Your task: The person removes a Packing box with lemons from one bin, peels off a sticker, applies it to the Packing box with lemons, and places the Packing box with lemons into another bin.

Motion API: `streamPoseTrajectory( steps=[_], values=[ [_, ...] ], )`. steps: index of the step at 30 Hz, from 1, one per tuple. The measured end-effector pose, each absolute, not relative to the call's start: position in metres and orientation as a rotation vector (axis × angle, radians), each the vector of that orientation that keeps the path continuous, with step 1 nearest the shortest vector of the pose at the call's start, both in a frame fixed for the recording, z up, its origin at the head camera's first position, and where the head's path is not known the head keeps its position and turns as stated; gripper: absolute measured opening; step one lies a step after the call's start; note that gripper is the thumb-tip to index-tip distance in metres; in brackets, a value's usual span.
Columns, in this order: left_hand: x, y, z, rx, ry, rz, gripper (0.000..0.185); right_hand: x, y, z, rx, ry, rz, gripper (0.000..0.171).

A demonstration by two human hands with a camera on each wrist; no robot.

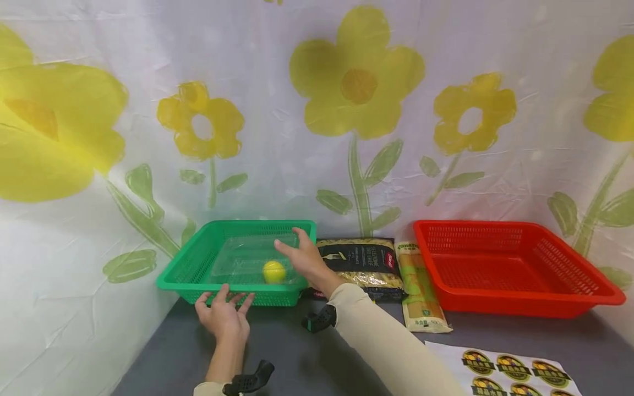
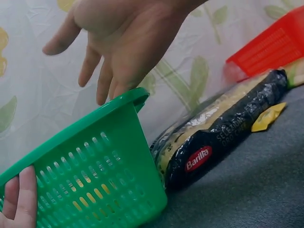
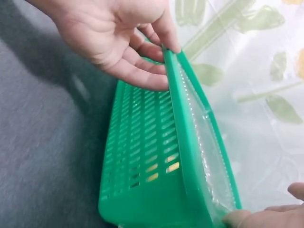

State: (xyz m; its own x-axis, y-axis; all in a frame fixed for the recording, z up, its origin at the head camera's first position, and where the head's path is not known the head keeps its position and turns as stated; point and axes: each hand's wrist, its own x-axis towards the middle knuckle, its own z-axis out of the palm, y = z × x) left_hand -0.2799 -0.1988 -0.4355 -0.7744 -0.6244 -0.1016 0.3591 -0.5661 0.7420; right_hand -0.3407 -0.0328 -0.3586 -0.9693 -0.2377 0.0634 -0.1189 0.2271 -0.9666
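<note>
Head view shows the green basket (image 1: 269, 298), touched by the fingers of the left hand (image 1: 225, 317) at its near side and with the right hand (image 1: 310, 260) at its right end. The left thumb seems to be over the rim, with the other fingers against the wall below, so I judge it as a pinch. The right fingers are apart; I cannot tell if they touch the rim. Beyond the left fingertips, in the basket, are a clear plastic box (image 1: 242, 248) and a yellow ball (image 1: 274, 271); whether the ball is inside the box or under it, I cannot tell.

If the basket tilts, the ball may roll, because it is round and no finger holds it. A lift by the left fingers alone could also twist the basket.

The basket's open top faces up. Its long axis goes left to right, in front of the left fingers, and its right short end is at the right fingers.
</note>
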Motion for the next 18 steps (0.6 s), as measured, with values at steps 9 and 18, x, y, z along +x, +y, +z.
streamPoseTrajectory(
  steps=[9, 18],
  values=[
    [-0.281, -0.195, -0.438, 0.494, -0.98, -2.294, 0.033, -0.352, -0.063, -0.364, -0.151, 2.434, -1.723, 0.082],
    [-0.281, -0.194, -0.438, 0.484, -0.974, -2.279, 0.033, -0.362, -0.082, -0.368, -0.122, 2.673, -1.221, 0.071]
  ],
)
